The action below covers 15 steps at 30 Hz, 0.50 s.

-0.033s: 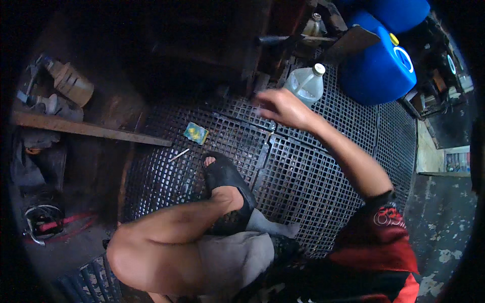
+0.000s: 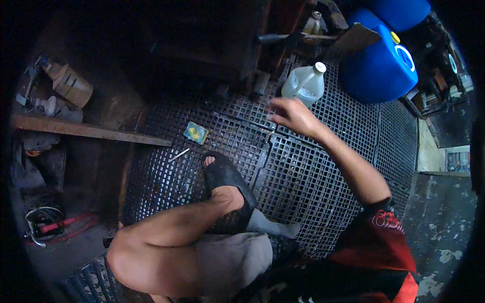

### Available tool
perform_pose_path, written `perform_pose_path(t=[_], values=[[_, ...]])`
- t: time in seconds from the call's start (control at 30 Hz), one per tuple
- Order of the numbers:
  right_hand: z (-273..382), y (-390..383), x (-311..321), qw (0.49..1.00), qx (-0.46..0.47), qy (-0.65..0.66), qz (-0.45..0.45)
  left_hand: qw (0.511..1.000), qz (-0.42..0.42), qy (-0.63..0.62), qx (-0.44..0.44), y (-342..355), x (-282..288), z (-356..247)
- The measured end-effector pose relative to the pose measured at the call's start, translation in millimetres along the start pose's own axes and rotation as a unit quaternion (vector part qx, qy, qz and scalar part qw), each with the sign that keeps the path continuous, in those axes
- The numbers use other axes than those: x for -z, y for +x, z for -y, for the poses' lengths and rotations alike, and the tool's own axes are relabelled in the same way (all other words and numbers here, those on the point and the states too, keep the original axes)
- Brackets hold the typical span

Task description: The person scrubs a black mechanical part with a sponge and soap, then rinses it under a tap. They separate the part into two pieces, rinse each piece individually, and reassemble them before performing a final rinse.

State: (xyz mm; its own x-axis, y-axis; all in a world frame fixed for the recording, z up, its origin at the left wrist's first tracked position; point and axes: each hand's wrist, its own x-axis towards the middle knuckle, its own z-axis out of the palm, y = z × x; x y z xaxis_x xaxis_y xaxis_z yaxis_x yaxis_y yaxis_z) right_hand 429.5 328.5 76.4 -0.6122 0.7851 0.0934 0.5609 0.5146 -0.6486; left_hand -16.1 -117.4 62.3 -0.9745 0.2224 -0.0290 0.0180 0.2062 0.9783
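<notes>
My right hand (image 2: 296, 117) hangs in the air over the black grid mat (image 2: 298, 171), just in front of a clear plastic jug (image 2: 305, 87) with a white cap. Its fingers look loosely apart, with nothing visible between them, though the fingertips are blurred. In this view the hand lies close to the jug's lower side; I cannot tell whether they touch. My left hand is out of view. On the mat, left of my right hand, lies a worn yellow-green sponge (image 2: 195, 133). A thin white stick (image 2: 179, 154) rests nearer to me, by my sandalled foot.
Large blue drums (image 2: 376, 68) stand at the far right. A long-handled tool (image 2: 298, 38) lies across the back near another bottle (image 2: 313, 22). At left, a wooden shelf edge (image 2: 91, 129) juts out, with a dusty container (image 2: 70, 86) above it. The far left is very dark.
My right hand has drawn back a little, to the right and toward me. Sponge, stick and jug stay where they were.
</notes>
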Motion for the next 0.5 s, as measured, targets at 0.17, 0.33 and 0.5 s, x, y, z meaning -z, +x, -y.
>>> perform_pose_path(t=[0.17, 0.33, 0.5], values=[[-114, -182, -118, 0.956, -0.249, 0.026, -0.152, 0.999, 0.037, 0.028, -0.012, 7, -16, -2], [-86, -241, -179, 0.871, -0.452, 0.115, -0.155, 0.998, 0.051, 0.047, -0.01, 21, -2, 1], [-122, -238, -191, 0.882, -0.426, 0.122, -0.162, 0.993, 0.078, 0.063, -0.061, 21, -20, -20]])
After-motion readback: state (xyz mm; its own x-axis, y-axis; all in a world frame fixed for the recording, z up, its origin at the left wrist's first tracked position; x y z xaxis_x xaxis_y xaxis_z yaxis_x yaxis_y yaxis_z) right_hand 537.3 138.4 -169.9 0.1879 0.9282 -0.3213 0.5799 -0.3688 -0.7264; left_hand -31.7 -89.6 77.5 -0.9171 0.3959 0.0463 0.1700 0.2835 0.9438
